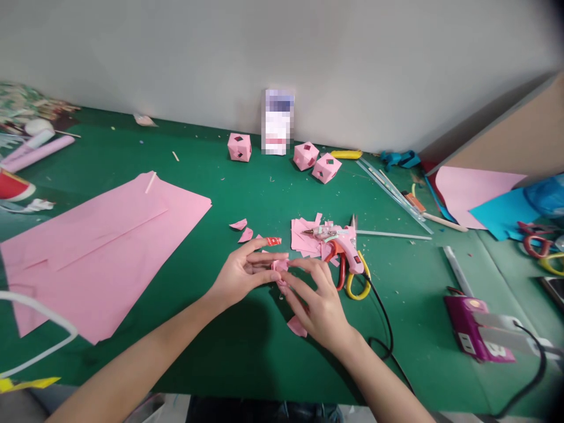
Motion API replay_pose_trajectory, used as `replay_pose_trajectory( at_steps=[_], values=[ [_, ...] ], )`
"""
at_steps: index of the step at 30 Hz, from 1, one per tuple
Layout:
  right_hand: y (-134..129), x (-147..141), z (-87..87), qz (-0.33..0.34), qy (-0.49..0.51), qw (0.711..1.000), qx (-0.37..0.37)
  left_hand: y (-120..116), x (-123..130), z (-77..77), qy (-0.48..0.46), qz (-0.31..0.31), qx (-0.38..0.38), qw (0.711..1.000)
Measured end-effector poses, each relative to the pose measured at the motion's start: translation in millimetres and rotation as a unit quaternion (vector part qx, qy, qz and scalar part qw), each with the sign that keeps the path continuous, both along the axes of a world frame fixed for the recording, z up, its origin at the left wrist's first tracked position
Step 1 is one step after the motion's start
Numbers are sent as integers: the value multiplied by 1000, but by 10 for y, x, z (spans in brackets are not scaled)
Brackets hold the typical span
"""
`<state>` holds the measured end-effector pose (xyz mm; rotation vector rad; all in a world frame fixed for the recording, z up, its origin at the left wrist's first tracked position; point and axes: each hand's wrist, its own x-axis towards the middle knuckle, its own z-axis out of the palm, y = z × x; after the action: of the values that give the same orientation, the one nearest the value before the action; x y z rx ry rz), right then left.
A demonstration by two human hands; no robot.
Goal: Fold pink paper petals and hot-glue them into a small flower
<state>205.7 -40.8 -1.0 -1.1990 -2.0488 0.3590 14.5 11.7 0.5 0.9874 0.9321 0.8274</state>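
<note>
Between my fingertips, just above the green table, is a small rolled pink paper flower (280,267). My left hand (240,270) pinches it from the left, with a red bandage (274,241) around its raised index finger. From the other side my right hand (319,296) closes its fingertips on the same flower, hiding part of it. Loose pink paper petals (245,235) lie beyond my left hand, and another petal (297,326) sits under my right hand. A pink glue gun (348,244) rests on pink paper pieces (302,235) and scissors (359,288) with red and yellow handles.
Large pink sheets (110,252) cover the left side. Several pink paper balls with cut-outs (239,147) stand near the wall beside a blurred upright card (277,122). A black cord (388,317) trails from the glue gun. A purple power adapter (471,326) lies at right.
</note>
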Motion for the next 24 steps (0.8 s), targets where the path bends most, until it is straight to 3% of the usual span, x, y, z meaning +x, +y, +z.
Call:
replay_pose_trajectory(
  at_steps=[4, 8, 11, 14, 17, 21, 24],
  values=[
    [39, 35, 22, -56, 57, 997, -13, 71, -62, -5, 19, 41, 24, 999],
    [65, 48, -17, -41, -2, 996, -84, 131, -115, 0, 27, 98, 56, 993],
    [73, 46, -70, -33, -9, 989, -146, 118, -108, 16, 39, 94, 57, 993],
    [91, 63, -80, -60, 62, 974, -209, 57, -76, 20, 61, 68, 61, 994],
    [124, 89, -32, -101, 232, 913, -319, -27, -46, 8, 92, 47, 105, 989],
    [147, 69, 30, -73, 413, 808, -415, -140, -8, 9, 120, 14, 161, 980],
    [141, 19, 18, -60, 435, 787, -433, -191, 10, 15, 135, -6, 193, 972]
  ],
)
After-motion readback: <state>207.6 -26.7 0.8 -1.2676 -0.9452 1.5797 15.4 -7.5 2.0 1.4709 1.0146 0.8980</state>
